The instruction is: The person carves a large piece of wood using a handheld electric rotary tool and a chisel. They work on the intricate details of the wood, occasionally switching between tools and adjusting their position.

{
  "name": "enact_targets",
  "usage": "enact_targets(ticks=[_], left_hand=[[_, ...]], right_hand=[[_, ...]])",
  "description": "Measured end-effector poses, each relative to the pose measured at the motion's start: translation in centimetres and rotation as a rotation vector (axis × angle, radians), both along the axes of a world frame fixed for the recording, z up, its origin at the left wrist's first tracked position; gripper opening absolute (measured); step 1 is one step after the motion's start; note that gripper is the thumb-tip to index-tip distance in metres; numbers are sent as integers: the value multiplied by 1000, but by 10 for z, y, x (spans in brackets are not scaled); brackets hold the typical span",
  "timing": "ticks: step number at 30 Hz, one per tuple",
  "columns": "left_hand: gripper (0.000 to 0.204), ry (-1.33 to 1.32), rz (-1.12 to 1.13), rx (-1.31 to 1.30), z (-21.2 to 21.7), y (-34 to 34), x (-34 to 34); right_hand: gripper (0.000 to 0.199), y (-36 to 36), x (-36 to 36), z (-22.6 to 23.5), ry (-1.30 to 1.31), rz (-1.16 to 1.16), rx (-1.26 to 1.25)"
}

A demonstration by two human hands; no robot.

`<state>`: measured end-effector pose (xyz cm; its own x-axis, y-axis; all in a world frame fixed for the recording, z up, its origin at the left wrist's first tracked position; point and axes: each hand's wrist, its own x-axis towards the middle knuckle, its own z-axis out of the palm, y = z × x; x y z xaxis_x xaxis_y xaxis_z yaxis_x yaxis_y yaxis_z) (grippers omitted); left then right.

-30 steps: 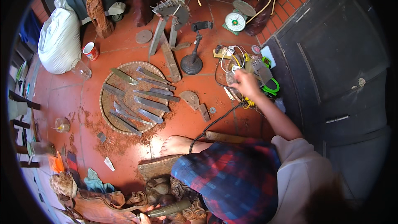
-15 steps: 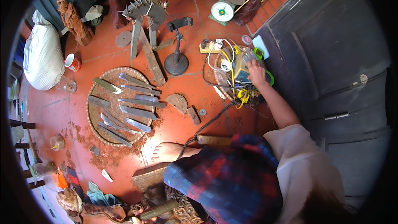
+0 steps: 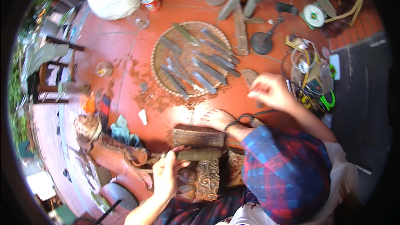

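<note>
My left hand point(image 3: 166, 174) is closed around the left end of an olive-green cylindrical tool point(image 3: 201, 154). The tool lies level across my lap, just above a wood carving with curled relief point(image 3: 208, 179). My right hand point(image 3: 273, 93) hangs over the floor right of my foot, its fingers curled and pinched together; whatever they may hold is too small and blurred to make out. A dark twisted cord point(image 3: 250, 116) runs beneath that hand. A rough wooden block point(image 3: 198, 136) stands between the tool and my bare foot point(image 3: 218, 118).
A round woven tray point(image 3: 156, 73) holds several flat metal blades. At right sits a basket of cables and gadgets point(image 3: 308, 71), near a phone stand point(image 3: 261, 43) and a dial scale point(image 3: 313, 16). Reddish carved wood point(image 3: 112, 154) and a teal cloth point(image 3: 123, 131) lie at left.
My right hand has left the basket of cables and come back toward my lap. The view has swung left, bringing my left hand and the tool further into sight.
</note>
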<state>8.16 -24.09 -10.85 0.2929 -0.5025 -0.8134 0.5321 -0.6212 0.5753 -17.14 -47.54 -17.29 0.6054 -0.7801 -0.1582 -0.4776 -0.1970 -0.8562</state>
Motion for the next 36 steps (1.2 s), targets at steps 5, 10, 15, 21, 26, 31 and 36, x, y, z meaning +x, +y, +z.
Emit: enact_targets(ticks=[5,10,15,21,26,31,36], left_hand=[[34,103,68,-198,-18,-2,4],[40,130,179,-266,-18,2,3],[41,117,-212,-312,-19,26,16],[35,31,-331,-264,0,38,21],[33,-84,-281,-224,21,47,28],[31,-243,-133,-195,22,79,32],[28,-328,0,-121,35,96,27]], right_hand=[[51,81,116,-17,-233,782,49],[50,78,128,-35,-86,726,148],[32,65,164,-75,-260,639,164],[29,59,245,-138,-82,698,-210],[28,66,300,-157,100,791,-418],[28,70,333,-177,369,863,-475],[55,54,343,-162,397,970,-429]])
